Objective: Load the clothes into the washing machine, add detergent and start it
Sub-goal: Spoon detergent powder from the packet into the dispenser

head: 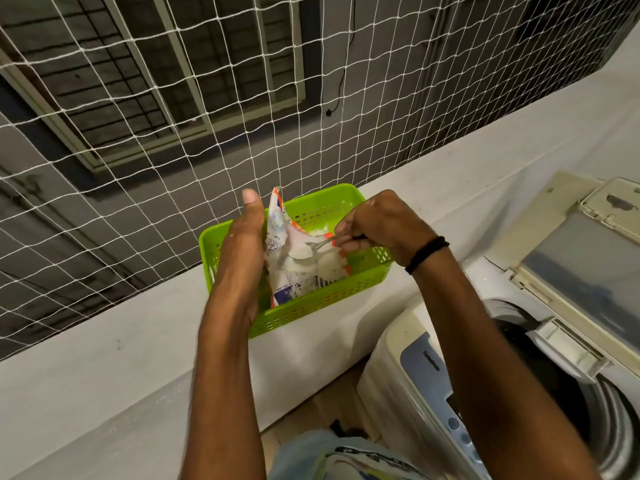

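In the head view, a green perforated basket (311,306) is seen standing on a white ledge (104,358) at the centre of the frame, backed by white netting (173,116). A detergent pouch (298,278) is kept upright inside the basket with its torn top opened upward. It is gripped along its left side by the left hand (242,258), thumb raised, the fingers mostly hidden behind the packet. The pouch appears to be held this way so that its mouth is kept wide and steady for scooping, and so that any spill is caught by the basket. White detergent powder (332,265) is visible inside the pouch.

A metal spoon (311,249) is pinched by its handle in the right hand (377,226), right of centre. Its bowl, loaded with powder, is held roughly level at the pouch mouth, presumably so that nothing is shed. The hands are apart, each closed on its own thing.

The top-loading washing machine (419,362) is found at the lower right, beside the ledge and well apart from the spoon. Its lid (571,271) is folded up, so the drum (561,393) is left open to receive powder. The drum's inside is too dark for clothes to be made out. The detergent step is judged to be in hand.
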`<act>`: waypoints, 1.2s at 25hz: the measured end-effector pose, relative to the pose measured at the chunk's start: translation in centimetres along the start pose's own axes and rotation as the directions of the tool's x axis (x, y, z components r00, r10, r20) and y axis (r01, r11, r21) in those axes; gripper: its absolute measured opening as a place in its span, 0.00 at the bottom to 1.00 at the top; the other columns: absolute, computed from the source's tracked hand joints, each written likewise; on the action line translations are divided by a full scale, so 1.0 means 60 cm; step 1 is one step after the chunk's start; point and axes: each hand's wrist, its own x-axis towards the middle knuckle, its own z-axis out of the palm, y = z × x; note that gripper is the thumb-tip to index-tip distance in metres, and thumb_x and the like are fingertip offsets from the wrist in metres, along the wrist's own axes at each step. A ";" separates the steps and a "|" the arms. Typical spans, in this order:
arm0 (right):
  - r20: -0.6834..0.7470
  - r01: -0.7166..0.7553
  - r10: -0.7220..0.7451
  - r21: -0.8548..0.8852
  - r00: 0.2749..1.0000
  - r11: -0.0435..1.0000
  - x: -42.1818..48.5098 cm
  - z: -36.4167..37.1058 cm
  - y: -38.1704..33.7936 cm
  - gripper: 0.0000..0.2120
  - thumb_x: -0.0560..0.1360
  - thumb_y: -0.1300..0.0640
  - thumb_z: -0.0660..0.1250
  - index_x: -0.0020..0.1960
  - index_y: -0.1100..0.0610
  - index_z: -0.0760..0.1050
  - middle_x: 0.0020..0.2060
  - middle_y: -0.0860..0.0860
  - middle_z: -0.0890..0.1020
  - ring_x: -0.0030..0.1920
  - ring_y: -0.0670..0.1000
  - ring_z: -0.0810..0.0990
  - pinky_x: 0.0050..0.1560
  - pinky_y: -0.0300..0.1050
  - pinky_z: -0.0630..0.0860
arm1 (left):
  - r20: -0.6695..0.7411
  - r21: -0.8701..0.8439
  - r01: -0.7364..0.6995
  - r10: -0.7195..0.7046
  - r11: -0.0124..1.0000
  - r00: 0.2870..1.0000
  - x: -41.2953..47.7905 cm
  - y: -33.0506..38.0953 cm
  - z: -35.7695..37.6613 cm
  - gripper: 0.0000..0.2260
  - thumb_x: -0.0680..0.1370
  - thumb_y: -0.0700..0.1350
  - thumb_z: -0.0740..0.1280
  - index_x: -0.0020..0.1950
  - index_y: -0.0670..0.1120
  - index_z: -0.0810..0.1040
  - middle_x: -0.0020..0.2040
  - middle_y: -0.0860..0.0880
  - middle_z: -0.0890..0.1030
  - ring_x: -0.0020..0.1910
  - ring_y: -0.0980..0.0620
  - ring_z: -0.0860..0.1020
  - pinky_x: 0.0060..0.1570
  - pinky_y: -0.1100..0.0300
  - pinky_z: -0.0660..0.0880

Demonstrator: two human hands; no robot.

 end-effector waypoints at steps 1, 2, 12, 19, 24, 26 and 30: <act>-0.011 0.005 -0.004 0.034 1.000 0.999 -0.003 -0.005 -0.001 0.11 0.72 0.73 0.56 0.39 0.75 0.77 0.37 0.67 0.79 0.37 0.63 0.81 0.39 0.53 0.83 | -0.028 0.013 -0.012 0.012 1.000 1.000 0.003 -0.002 0.001 0.23 0.75 0.73 0.53 0.52 0.60 0.78 0.60 0.51 0.82 0.55 0.53 0.80 0.51 0.58 0.72; -0.019 0.011 -0.010 0.057 1.000 0.998 -0.007 -0.011 -0.002 0.11 0.73 0.73 0.56 0.39 0.73 0.77 0.38 0.67 0.80 0.37 0.62 0.81 0.39 0.51 0.83 | -0.053 0.032 -0.031 0.033 0.999 0.998 0.002 -0.003 0.003 0.25 0.73 0.75 0.53 0.56 0.60 0.78 0.63 0.51 0.80 0.58 0.52 0.79 0.55 0.56 0.71; -0.021 -0.038 0.047 0.337 0.999 0.941 -0.023 -0.056 0.002 0.13 0.74 0.74 0.56 0.44 0.70 0.79 0.38 0.61 0.82 0.32 0.51 0.84 0.33 0.40 0.82 | -0.214 0.033 -0.293 0.293 0.955 0.932 -0.019 0.011 0.036 0.15 0.81 0.65 0.55 0.47 0.60 0.77 0.46 0.63 0.79 0.47 0.67 0.76 0.48 0.63 0.71; -0.108 0.017 0.020 0.334 0.994 0.943 -0.052 -0.118 0.007 0.12 0.75 0.74 0.57 0.45 0.70 0.79 0.37 0.61 0.82 0.32 0.51 0.83 0.37 0.39 0.83 | -0.225 -0.062 -0.392 0.370 0.918 0.901 -0.015 0.012 0.087 0.20 0.80 0.65 0.57 0.50 0.52 0.80 0.51 0.56 0.81 0.51 0.60 0.79 0.53 0.60 0.74; -0.217 0.043 0.037 0.353 0.975 0.935 -0.094 -0.197 0.019 0.12 0.75 0.73 0.58 0.49 0.71 0.80 0.40 0.63 0.83 0.36 0.54 0.84 0.39 0.41 0.83 | -0.116 -0.138 -0.424 0.411 0.895 0.904 -0.022 0.022 0.172 0.22 0.79 0.65 0.56 0.56 0.52 0.82 0.58 0.52 0.84 0.60 0.60 0.80 0.66 0.53 0.73; -0.277 0.055 0.052 0.365 0.959 0.929 -0.112 -0.234 0.030 0.12 0.75 0.73 0.58 0.48 0.71 0.80 0.40 0.63 0.83 0.37 0.54 0.84 0.40 0.42 0.83 | -0.032 -0.181 -0.406 0.407 0.896 0.913 -0.027 0.021 0.218 0.22 0.79 0.64 0.56 0.56 0.51 0.82 0.57 0.51 0.84 0.59 0.59 0.81 0.68 0.52 0.73; -0.399 0.076 0.111 0.425 0.910 0.902 -0.153 -0.304 0.069 0.11 0.75 0.74 0.59 0.49 0.72 0.80 0.39 0.62 0.83 0.35 0.53 0.84 0.38 0.41 0.83 | 0.120 -0.188 -0.333 0.358 0.924 0.926 -0.034 0.009 0.312 0.23 0.77 0.66 0.56 0.51 0.52 0.83 0.53 0.52 0.85 0.56 0.57 0.82 0.63 0.55 0.75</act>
